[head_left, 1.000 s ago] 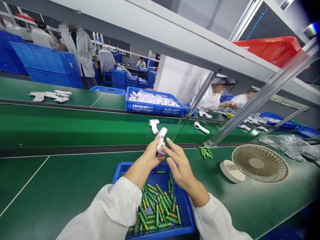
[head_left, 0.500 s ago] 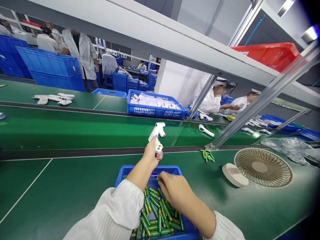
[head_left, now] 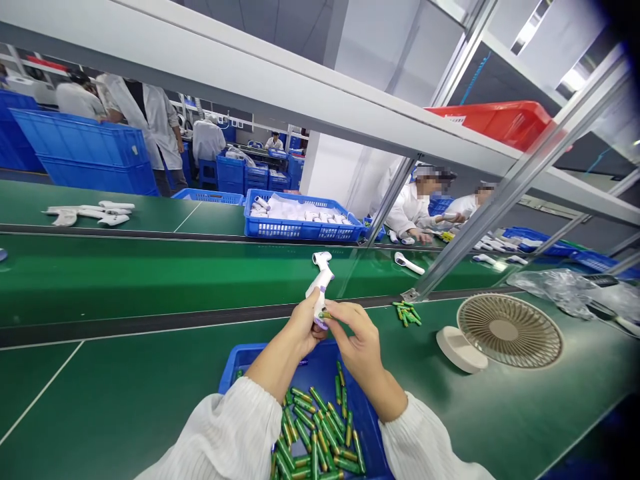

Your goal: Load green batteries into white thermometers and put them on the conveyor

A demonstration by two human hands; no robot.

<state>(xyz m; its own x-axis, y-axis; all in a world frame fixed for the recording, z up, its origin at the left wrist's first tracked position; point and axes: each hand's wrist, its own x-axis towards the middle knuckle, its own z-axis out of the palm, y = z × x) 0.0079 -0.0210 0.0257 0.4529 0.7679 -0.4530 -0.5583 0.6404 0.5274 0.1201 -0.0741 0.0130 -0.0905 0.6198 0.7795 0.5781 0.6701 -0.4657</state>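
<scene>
My left hand [head_left: 301, 321] is closed around the handle of a white and purple infrared thermometer [head_left: 323, 279], which tilts away from me above the belt's near edge. At the handle's lower end, my right hand [head_left: 359, 335] pinches a green battery [head_left: 327, 315] against the thermometer. Fingers partly cover the battery, so how far in it sits cannot be seen. Below both hands, many loose green batteries [head_left: 323, 427] lie in a blue tray [head_left: 373, 427]. My left forearm hides part of that tray.
Beyond the green belt [head_left: 150, 273] stands a blue basket [head_left: 305, 230] of thermometers. Another thermometer [head_left: 409, 263] rests on the belt. To the right are a small battery pile [head_left: 407, 313], a beige fan [head_left: 507, 331] and a metal post [head_left: 470, 200]. Co-workers in white coats are beyond.
My right hand has risen from the tray to the thermometer's handle with a battery. My left hand still grips the thermometer, now turned slightly. The whole view has shifted a little.
</scene>
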